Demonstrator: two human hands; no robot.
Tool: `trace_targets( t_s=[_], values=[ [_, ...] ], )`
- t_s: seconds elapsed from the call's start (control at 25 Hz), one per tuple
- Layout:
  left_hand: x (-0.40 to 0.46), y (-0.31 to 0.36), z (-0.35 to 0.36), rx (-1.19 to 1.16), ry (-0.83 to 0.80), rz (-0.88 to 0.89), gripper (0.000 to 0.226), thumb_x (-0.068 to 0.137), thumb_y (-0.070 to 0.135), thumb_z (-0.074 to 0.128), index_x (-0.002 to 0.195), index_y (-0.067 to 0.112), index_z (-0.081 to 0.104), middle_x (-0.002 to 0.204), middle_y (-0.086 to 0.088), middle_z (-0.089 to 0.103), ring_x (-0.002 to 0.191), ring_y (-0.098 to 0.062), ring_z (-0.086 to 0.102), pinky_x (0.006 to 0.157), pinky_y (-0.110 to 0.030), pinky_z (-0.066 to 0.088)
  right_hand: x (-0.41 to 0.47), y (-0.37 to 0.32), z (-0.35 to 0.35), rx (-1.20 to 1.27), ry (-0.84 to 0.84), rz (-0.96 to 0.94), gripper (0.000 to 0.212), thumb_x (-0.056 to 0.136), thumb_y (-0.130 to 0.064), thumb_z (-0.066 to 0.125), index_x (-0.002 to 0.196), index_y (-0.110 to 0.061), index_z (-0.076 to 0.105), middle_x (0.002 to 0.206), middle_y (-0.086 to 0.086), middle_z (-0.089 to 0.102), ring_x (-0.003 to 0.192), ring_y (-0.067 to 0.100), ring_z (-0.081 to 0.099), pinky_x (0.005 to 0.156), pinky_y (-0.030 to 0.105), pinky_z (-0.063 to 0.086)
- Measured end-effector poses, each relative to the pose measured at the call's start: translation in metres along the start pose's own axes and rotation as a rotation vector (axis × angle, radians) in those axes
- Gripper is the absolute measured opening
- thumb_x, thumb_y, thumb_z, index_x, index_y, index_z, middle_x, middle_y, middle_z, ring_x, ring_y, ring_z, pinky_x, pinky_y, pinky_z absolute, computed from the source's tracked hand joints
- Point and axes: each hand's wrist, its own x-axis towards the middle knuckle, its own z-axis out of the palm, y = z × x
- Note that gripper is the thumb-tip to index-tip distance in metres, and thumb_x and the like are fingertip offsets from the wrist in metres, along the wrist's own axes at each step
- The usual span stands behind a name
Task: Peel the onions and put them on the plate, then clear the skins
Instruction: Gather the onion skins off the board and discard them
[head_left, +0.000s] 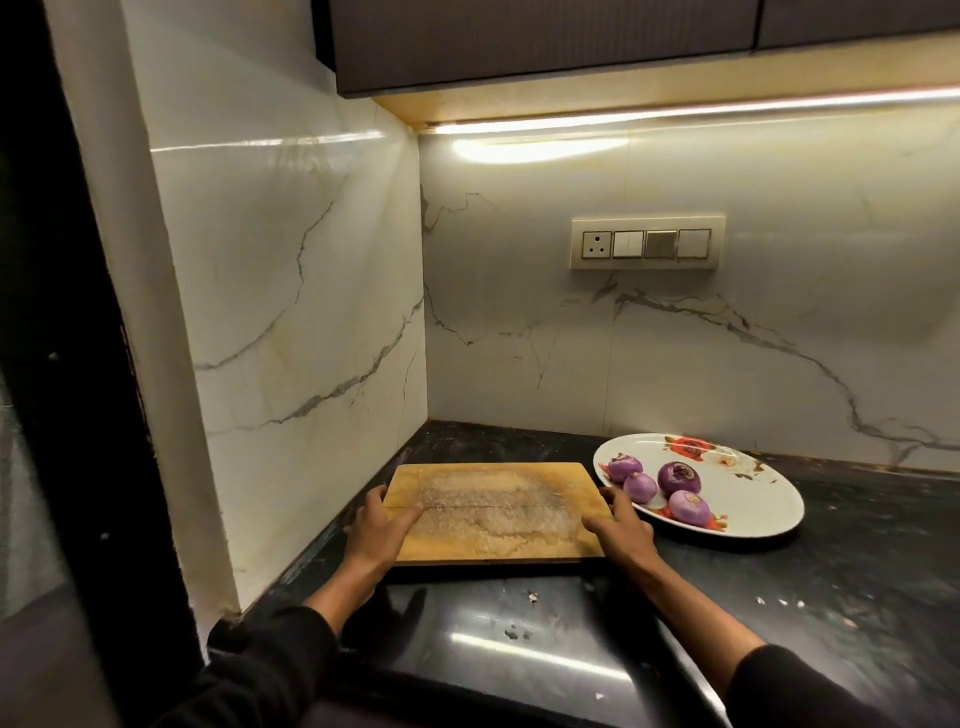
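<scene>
A wooden cutting board (493, 512) on the dark stone counter (831, 571), in a marble-walled corner (519, 338), is gripped at its edges by the left hand (376, 535) and right hand (621, 530). Four peeled onions (660, 486) are seen on the flowered plate (753, 499) beside it; pale scraps (532, 596) are scattered nearer.

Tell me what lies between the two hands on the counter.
Head view: only the wooden cutting board lies between them, bare of onions or skins; the left hand grips its left edge, the right hand its right edge.
</scene>
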Motion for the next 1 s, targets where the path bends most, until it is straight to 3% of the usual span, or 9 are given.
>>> trace_targets(
  t_s=[0.4,0.6,0.8,1.0],
  values=[
    [-0.047,-0.005,-0.010,0.029,-0.009,0.014,0.064,0.097,0.043,0.059,0.146,0.011,0.036,0.144,-0.016,0.049,0.132,-0.036,0.045,0.114,-0.053,0.030,-0.038,0.007,-0.014,0.019,-0.049,0.031,0.062,0.086,-0.017,0.063,0.143,-0.020,0.038,0.140,0.013,0.049,0.124,0.034,0.051,0.105,0.055,0.044],
    [-0.052,-0.004,-0.012,0.067,-0.037,0.016,0.064,0.098,0.044,0.056,0.148,0.010,0.035,0.148,-0.016,0.045,0.138,-0.036,0.041,0.118,-0.054,0.024,-0.040,0.012,-0.017,-0.054,-0.010,-0.083,0.052,0.091,-0.020,0.060,0.141,-0.014,0.046,0.143,0.010,0.053,0.125,0.032,0.053,0.104,0.056,0.046],
    [-0.047,0.019,0.007,0.089,-0.066,0.137,0.061,0.098,0.038,0.059,0.149,0.012,0.037,0.152,-0.012,0.043,0.141,-0.032,0.037,0.119,-0.049,0.025,-0.047,0.004,-0.026,-0.129,0.075,-0.189,0.037,0.095,-0.024,0.062,0.130,-0.013,0.058,0.121,0.004,0.065,0.089,0.019,0.068,0.083,0.046,0.060],
    [-0.042,0.057,0.061,0.118,-0.207,0.267,0.057,0.095,0.037,0.063,0.145,0.018,0.042,0.146,-0.005,0.050,0.133,-0.021,0.047,0.109,-0.036,0.042,-0.041,0.006,-0.048,-0.282,0.146,-0.251,0.034,0.093,-0.024,0.063,0.126,-0.015,0.060,0.120,0.006,0.068,0.110,0.024,0.062,0.096,0.049,0.051]
  ],
)
